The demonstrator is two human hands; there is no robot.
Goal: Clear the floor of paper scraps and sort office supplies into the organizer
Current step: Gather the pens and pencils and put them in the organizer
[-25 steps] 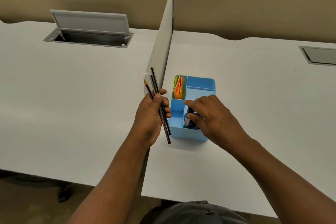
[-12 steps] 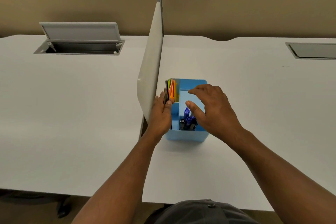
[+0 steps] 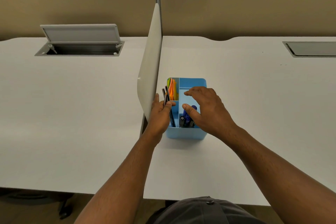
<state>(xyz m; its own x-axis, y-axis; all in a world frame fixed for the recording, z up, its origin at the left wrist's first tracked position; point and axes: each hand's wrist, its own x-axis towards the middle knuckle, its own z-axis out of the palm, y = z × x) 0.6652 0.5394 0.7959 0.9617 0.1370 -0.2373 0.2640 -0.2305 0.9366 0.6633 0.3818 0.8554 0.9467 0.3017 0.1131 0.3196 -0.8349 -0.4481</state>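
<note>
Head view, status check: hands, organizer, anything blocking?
Left hand grips pencils, tips going into the blue organizer. Right hand open over the markers, holding nothing. Desk divider close beside the left hand.

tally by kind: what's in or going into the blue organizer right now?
Pencils, held by the left hand over the organizer's left edge: 2 seen
Markers, front right compartment, under the right hand: at least 3, partly hidden
Coloured paper stack, back left compartment: 1
Total: at least 6
</note>
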